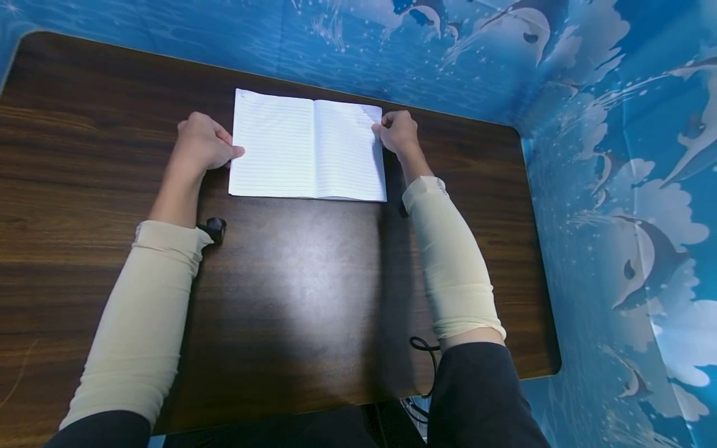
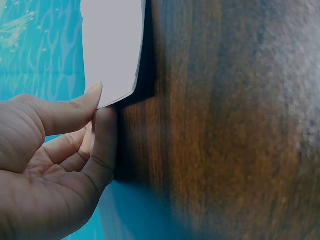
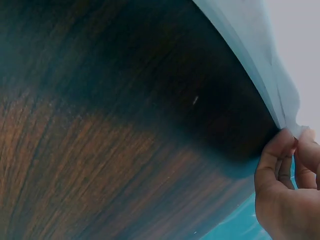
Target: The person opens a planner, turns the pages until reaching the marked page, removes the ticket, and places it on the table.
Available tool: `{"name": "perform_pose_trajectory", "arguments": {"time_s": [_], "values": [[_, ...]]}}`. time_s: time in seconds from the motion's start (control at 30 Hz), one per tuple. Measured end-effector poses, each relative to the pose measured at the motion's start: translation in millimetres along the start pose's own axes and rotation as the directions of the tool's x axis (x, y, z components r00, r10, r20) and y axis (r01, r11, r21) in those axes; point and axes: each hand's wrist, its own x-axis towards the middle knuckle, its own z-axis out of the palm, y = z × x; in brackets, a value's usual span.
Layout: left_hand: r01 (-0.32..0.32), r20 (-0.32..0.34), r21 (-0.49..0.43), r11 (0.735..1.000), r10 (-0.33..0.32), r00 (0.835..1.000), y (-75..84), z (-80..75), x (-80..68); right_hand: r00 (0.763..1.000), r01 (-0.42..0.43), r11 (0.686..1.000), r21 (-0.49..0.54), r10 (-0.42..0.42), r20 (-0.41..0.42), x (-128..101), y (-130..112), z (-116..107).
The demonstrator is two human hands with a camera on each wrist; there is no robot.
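Observation:
A lined notebook (image 1: 274, 149) lies spread at its middle, both visible pages blank apart from ruled lines. My left hand (image 1: 203, 142) pinches its left edge, thumb on top of the page and fingers beneath. In the left wrist view the notebook's corner (image 2: 112, 60) sits between thumb and forefinger, slightly above the table. At the opposite edge, my right hand (image 1: 399, 132) pinches the pages near the upper right corner. The right wrist view shows the sheets (image 3: 260, 60) bending up from the table toward the fingertips of the right hand (image 3: 290, 185).
The dark wood table (image 1: 313, 298) runs beneath both arms. A blue curtain (image 1: 605, 205) with dolphins borders its back and right side. A black cable (image 1: 428, 348) loops at the front edge near the right elbow. A small black device (image 1: 215, 229) is on the left wrist.

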Motion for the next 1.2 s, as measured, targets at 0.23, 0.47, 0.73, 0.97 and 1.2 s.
{"name": "perform_pose_trajectory", "arguments": {"time_s": [0.23,0.47,0.73,0.97,1.2], "values": [[-0.014,-0.002,-0.006,1.0,0.014,1.0,2.3,2.8,-1.9,0.999,-0.05,0.997,0.066,0.05,-0.001,1,4,-1],[-0.015,0.003,-0.005,1.0,0.015,1.0,3.7,4.0,-2.0,0.994,-0.106,0.986,0.128,0.105,0.014,4,4,-6],[-0.023,0.003,-0.004,1.0,0.023,1.0,2.8,2.4,-0.8,0.991,-0.13,0.964,0.231,0.128,0.025,4,-9,-20],[-0.01,0.007,-0.002,1.0,0.01,1.0,1.0,0.9,-1.8,0.993,-0.113,0.914,0.389,0.094,0.068,-7,-22,-30],[-0.007,0.013,0.003,1.0,0.007,1.0,-0.1,-0.3,-2.6,0.987,-0.146,0.867,0.477,0.097,0.127,-17,-35,-41]]}}
